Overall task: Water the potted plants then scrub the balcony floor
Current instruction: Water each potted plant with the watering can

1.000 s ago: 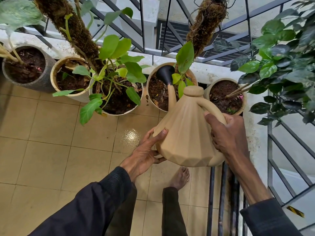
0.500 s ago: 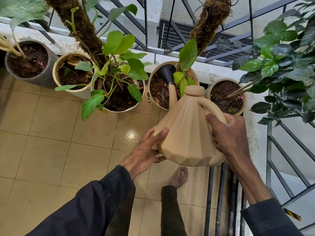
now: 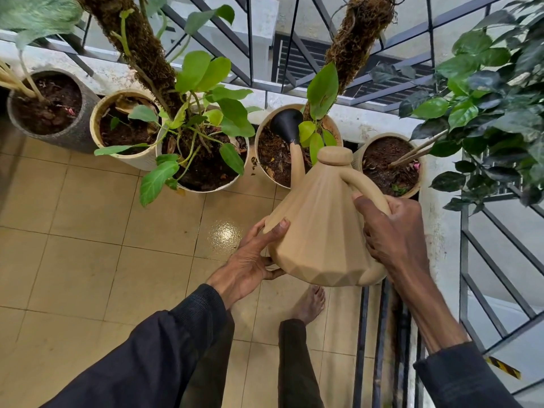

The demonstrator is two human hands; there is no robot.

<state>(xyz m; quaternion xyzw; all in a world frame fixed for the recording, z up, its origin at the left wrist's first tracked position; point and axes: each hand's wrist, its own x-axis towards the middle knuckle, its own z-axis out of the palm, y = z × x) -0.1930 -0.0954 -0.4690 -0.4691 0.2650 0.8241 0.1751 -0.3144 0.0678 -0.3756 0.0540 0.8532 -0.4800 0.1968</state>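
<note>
Right grip clenched round the handle, watering can tipped toward the fourth pot

Head view: left grip is open-fingered, propping the can's side from below. The black rose hangs over that pot's soil, though I can't tell if water's flowing. I'd say watering is partway, with the far-right pot maybe next. The floor scrub hasn't started, and there's no brush in sight.
</note>
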